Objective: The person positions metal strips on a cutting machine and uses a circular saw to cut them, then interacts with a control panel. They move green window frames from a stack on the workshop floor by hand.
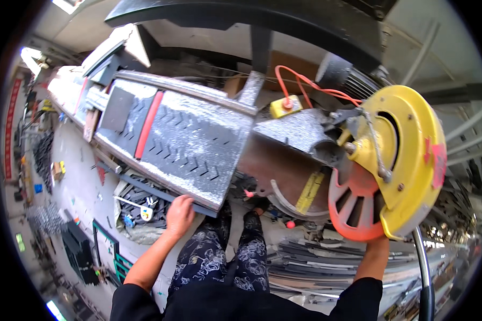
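A long metal channel (pixel 185 142), grey and dusted with filings, is laid across the bench (pixel 284 160) of a chop saw, its cut end reaching toward the blade. It is judged to be stiff and heavy, with hard and probably sharp edges, and dusty enough to slide on the bed; it is best held along its near edge, well away from the cut line. The left hand (pixel 179 214) is pressed flat on that near edge, fingers spread and closed on nothing. The right hand (pixel 379 243) is raised under the orange blade cover (pixel 353 206) and yellow guard (pixel 407 155); it is hidden by the cover, so whether its grip is closed on a handle cannot be told. A yellow switch box (pixel 285 106) with an orange cable (pixel 316 85) is seen behind the saw. Stacked metal profiles (pixel 316 262) lie on the floor below, and offcuts (pixel 136 206) crowd the left side, so little open room is left beyond the channel's own length.
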Demonstrator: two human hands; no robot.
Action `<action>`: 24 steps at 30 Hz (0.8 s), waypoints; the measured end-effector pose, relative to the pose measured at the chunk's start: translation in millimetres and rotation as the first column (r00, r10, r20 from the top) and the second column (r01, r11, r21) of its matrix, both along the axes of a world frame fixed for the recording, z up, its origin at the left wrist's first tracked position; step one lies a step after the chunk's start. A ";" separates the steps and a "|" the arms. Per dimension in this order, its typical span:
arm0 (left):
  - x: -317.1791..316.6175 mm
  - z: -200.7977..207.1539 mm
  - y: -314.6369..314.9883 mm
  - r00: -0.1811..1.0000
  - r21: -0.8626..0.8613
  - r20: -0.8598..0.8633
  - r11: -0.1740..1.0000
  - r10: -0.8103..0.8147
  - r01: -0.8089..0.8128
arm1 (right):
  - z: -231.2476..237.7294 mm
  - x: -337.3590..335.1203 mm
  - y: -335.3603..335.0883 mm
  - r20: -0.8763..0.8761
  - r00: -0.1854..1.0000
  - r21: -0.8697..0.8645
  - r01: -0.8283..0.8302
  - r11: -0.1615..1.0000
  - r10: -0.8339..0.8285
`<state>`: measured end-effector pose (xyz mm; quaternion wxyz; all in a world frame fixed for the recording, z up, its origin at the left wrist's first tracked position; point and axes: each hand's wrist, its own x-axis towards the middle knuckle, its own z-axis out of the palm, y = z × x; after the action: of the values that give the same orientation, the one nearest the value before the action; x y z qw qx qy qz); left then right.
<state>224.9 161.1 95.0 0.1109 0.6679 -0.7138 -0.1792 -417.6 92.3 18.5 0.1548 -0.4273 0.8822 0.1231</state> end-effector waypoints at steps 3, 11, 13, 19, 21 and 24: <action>-36.6 1.2 -15.5 0.991 -0.022 -0.114 0.998 -0.065 0.062 | -10.6 5.4 0.9 -0.018 0.999 0.018 -0.028 0.999 0.028; -172.0 19.0 -79.7 0.871 -0.436 -0.084 0.804 -0.484 0.405 | -18.6 115.6 -11.7 0.029 0.917 -0.083 -0.394 0.915 0.398; -212.5 21.2 -110.0 0.816 -0.383 -0.002 0.755 -0.578 0.533 | -45.1 129.7 -11.9 -0.014 0.853 -0.221 -0.511 0.831 0.522; -149.6 -81.2 -172.8 0.881 0.033 0.030 0.881 -0.473 0.472 | 5.9 349.7 -74.1 0.115 0.791 -0.446 -0.499 0.743 0.600; -73.7 -113.7 -188.7 0.853 -0.074 0.185 0.858 -0.489 0.508 | 11.8 393.2 -96.4 0.242 0.714 -0.493 -0.493 0.717 0.657; -25.9 -99.4 -218.1 0.868 -0.193 0.226 0.854 -0.441 0.484 | 18.1 403.1 -93.8 0.286 0.727 -0.668 -0.316 0.674 0.624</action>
<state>199.0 -57.0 -4.5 0.0826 0.4701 -0.8771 -0.0531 -14.6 -1.5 36.7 0.1985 -0.6895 0.6589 -0.2259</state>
